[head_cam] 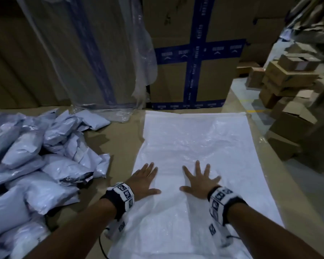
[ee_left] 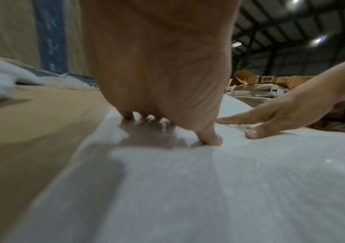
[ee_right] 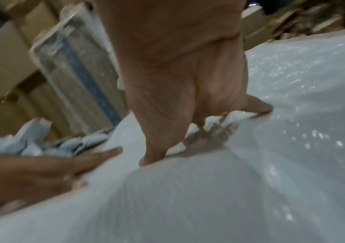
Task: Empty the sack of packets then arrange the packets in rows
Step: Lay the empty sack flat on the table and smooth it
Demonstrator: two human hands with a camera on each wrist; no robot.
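The white woven sack (head_cam: pixel 195 139) lies flat and spread out on the brown cardboard surface (head_cam: pixel 120 131). Both hands press down on it with straight, spread fingers. My left hand (head_cam: pixel 145 177) rests near the sack's left edge, and my right hand (head_cam: pixel 200 179) is near its middle. A loose heap of pale grey plastic packets (head_cam: pixel 37 157) lies to the left of the sack. In the left wrist view my left hand (ee_left: pixel 167 128) presses the sack (ee_left: pixel 209 189), with the right hand (ee_left: pixel 271 121) beside it. The right wrist view shows the right hand (ee_right: pixel 198 128) flat on the sack (ee_right: pixel 250 189).
Tall cardboard boxes with blue tape (head_cam: pixel 196 58) stand behind the surface, one under clear plastic wrap (head_cam: pixel 94 53). Stacked small cartons (head_cam: pixel 288 86) sit beyond the right edge, where the surface drops away to the floor.
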